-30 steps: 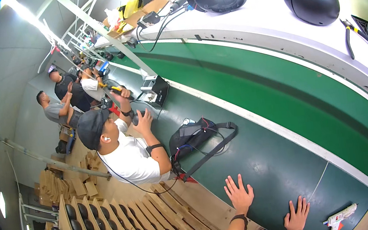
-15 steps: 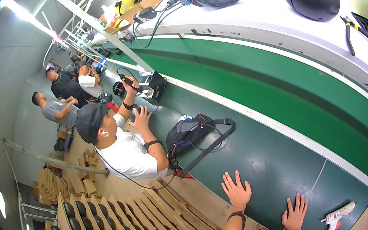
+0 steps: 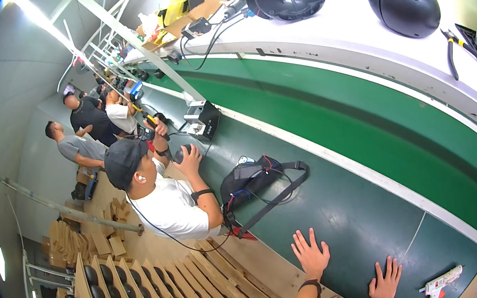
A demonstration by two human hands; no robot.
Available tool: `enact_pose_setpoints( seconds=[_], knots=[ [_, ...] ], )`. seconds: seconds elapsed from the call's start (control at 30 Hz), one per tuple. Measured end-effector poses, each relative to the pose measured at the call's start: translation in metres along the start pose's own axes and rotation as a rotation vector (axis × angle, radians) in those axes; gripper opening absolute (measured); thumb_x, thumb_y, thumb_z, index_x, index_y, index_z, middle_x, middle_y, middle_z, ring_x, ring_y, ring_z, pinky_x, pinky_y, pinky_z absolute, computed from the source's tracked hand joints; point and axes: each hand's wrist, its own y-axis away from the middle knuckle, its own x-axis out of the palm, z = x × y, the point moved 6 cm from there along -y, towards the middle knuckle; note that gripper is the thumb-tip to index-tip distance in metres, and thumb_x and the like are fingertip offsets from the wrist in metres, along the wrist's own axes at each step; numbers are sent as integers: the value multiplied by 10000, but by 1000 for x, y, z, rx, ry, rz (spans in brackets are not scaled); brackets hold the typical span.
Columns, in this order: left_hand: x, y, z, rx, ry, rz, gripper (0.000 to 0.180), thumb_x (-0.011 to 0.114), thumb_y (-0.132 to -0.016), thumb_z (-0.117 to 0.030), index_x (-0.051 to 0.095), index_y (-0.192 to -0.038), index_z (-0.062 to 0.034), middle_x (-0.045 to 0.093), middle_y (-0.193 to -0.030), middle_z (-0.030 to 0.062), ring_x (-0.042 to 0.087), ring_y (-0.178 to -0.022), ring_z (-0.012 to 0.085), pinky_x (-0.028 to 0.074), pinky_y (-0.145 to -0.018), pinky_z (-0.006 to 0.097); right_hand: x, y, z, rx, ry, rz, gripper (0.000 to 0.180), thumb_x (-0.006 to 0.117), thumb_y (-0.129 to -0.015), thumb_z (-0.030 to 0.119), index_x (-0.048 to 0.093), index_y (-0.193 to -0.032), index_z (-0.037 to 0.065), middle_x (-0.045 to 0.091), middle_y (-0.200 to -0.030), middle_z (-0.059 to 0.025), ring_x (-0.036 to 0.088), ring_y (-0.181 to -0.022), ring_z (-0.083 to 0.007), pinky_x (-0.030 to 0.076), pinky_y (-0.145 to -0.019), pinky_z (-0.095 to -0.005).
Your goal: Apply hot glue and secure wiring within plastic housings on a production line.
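While left hand [image 3: 310, 255] hovers, cardboard rack [image 3: 149, 295] holds black shells [image 3: 98, 297].

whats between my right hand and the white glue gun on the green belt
In the head view, only bare green belt lies between the right hand and the white glue gun, crossed by a thin pale cord running past the fingers.

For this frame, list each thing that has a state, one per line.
Left hand: open, fingers spread, flat on the green belt.
Right hand: open, flat on the belt.
Glue gun: lying on its side, unheld.
Black bag: lying on the belt, strap loose.
Pliers: lying on the white shelf.
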Motion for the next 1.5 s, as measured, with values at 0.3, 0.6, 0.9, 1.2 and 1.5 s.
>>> enact_pose_setpoints(
  seconds=[0.3,0.6,0.9,1.2,1.5],
  knots=[
    [1,0,-1,-21,10,52,694,573,-928,-361,421,-1565,-130,256,-1641,301,236,-1528,462,188,-1228,612,-23,-6,10,-41,71,-33,597,583,-905,319,557,-1481,167,415,-1575,-248,385,-1426,-471,246,-1214,-604],
    [-1,-2,-2,-2,21,22,674,572,-930,-360,446,-1549,-124,279,-1629,304,233,-1527,466,183,-1228,613,-18,-6,10,-37,76,-25,615,583,-898,313,539,-1495,175,380,-1603,-244,340,-1461,-473,224,-1221,-624],
    [2,0,0,-17,-14,37,671,571,-928,-389,462,-1542,-143,309,-1617,303,270,-1517,460,207,-1223,613,-18,-5,10,-24,43,-4,617,587,-894,295,536,-1495,167,367,-1607,-255,337,-1462,-475,210,-1223,-632],
    [3,0,0,-1,-22,40,673,561,-936,-385,450,-1547,-127,307,-1614,312,272,-1512,473,211,-1216,628,-17,-5,9,-25,47,-19,617,587,-888,298,544,-1489,166,376,-1601,-257,354,-1452,-473,204,-1232,-628],
    [3,1,0,-13,-12,62,690,579,-926,-362,439,-1554,-116,252,-1638,310,216,-1534,461,166,-1232,607,-23,-5,11,-40,49,-53,609,585,-887,296,554,-1482,168,391,-1594,-254,361,-1451,-466,214,-1233,-625]
  ],
)
